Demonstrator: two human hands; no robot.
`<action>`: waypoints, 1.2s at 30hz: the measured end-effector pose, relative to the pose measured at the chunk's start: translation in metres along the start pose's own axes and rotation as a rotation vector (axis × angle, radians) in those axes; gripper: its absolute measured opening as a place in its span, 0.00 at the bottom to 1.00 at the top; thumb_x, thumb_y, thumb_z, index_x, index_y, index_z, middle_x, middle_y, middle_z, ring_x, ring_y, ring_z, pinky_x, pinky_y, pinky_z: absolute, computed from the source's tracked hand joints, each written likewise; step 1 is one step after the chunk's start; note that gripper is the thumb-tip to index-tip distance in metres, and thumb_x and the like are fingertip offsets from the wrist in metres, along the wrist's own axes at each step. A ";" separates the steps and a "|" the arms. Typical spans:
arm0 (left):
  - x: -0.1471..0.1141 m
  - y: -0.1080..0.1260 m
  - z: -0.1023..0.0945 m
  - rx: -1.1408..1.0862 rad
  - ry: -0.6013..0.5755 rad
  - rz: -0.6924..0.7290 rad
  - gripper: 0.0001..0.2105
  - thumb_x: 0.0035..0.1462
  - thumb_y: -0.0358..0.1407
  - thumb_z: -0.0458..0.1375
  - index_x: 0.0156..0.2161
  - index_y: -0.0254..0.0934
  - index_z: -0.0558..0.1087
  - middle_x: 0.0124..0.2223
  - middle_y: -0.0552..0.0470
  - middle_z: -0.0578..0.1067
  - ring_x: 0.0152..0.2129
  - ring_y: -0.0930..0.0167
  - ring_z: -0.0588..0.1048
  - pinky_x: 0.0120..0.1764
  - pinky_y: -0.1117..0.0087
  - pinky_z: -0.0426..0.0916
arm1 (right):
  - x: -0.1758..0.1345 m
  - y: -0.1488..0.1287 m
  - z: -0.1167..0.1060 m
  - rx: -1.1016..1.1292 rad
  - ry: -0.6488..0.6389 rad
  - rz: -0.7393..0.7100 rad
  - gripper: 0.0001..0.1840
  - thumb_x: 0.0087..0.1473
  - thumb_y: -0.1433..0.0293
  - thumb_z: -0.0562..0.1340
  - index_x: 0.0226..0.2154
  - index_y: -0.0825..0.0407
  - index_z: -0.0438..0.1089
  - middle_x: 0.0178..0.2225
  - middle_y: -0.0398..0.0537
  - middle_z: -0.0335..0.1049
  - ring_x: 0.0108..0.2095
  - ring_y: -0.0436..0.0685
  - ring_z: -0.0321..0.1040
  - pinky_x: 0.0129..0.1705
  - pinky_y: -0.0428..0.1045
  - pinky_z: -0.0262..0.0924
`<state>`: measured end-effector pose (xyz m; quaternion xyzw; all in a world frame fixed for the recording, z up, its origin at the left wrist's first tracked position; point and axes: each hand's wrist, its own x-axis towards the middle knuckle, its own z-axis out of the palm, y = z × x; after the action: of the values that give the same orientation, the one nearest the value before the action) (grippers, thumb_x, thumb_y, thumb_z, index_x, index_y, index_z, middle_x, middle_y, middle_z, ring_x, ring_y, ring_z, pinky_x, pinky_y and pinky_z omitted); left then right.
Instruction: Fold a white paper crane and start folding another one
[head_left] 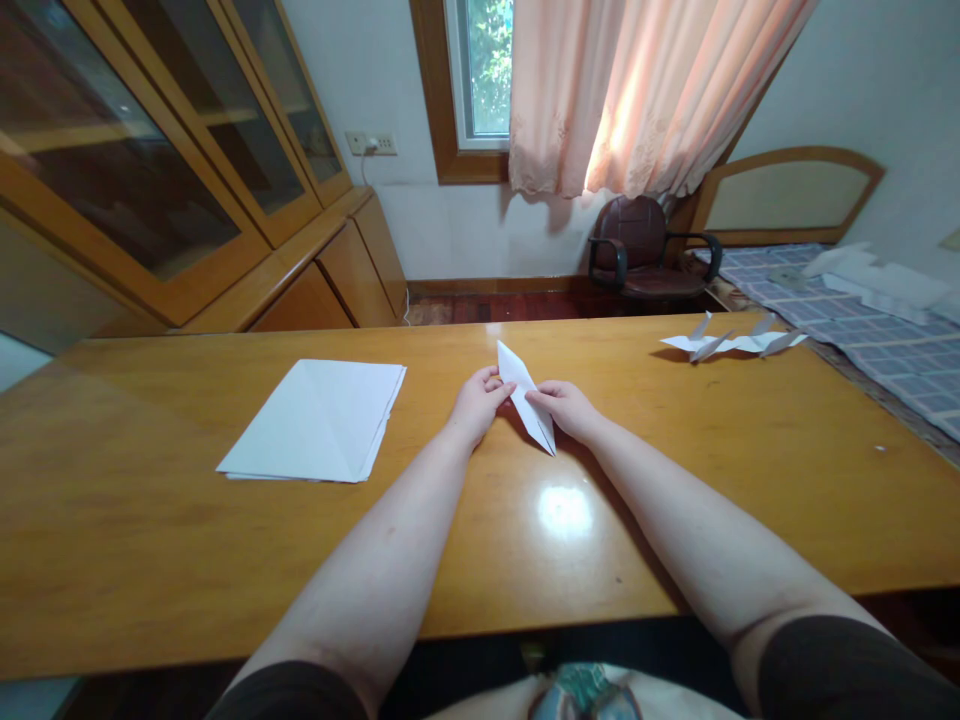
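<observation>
A folded sheet of white paper [529, 404], long and narrow with pointed ends, is held just above the middle of the table. My left hand [480, 402] pinches its left edge, thumb on top and fingers behind. From the other side my right hand [568, 408] grips it, with the thumb on the face and the other fingers mostly hidden. The paper slants from upper left to lower right. To the left of my hands lies a stack of white paper sheets [315, 420], the top one showing a faint diagonal crease.
Folded paper cranes or similar shapes [731, 343] stand at the table's far right. The wooden table [150, 560] has its near edge by my lap. Behind it are a glass-door cabinet [210, 150], a brown armchair [637, 250] and a bed [870, 330].
</observation>
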<state>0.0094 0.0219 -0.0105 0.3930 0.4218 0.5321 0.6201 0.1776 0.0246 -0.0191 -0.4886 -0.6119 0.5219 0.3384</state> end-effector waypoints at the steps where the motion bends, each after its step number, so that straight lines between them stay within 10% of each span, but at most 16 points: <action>1: -0.001 0.001 0.001 -0.012 0.002 -0.018 0.14 0.44 0.32 0.65 0.39 0.35 0.71 0.27 0.52 0.76 0.20 0.76 0.72 0.26 0.76 0.65 | 0.000 0.000 0.000 0.015 0.010 -0.002 0.18 0.45 0.57 0.61 0.29 0.56 0.73 0.24 0.44 0.69 0.24 0.50 0.60 0.27 0.45 0.52; 15: -0.004 -0.002 0.004 -0.023 -0.041 -0.011 0.27 0.39 0.27 0.66 0.47 0.39 0.64 0.30 0.52 0.76 0.27 0.70 0.76 0.34 0.68 0.69 | 0.002 0.002 0.000 0.084 0.052 0.038 0.19 0.45 0.56 0.61 0.29 0.56 0.71 0.24 0.46 0.69 0.24 0.50 0.60 0.25 0.45 0.52; 23: -0.001 -0.003 0.003 0.008 0.000 0.046 0.11 0.43 0.29 0.63 0.34 0.36 0.68 0.27 0.53 0.74 0.23 0.74 0.73 0.30 0.74 0.66 | 0.000 -0.005 -0.001 0.284 0.135 -0.118 0.34 0.47 0.59 0.60 0.57 0.48 0.56 0.31 0.43 0.68 0.21 0.46 0.59 0.23 0.44 0.54; 36: -0.001 -0.002 0.003 0.011 0.027 -0.014 0.06 0.47 0.30 0.60 0.34 0.35 0.74 0.28 0.51 0.75 0.23 0.74 0.72 0.28 0.74 0.66 | -0.003 0.004 -0.003 0.113 0.039 -0.172 0.21 0.44 0.59 0.65 0.40 0.54 0.72 0.26 0.44 0.67 0.22 0.47 0.60 0.24 0.45 0.57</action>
<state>0.0130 0.0201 -0.0106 0.3865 0.4357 0.5306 0.6158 0.1822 0.0229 -0.0217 -0.4244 -0.6145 0.5151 0.4207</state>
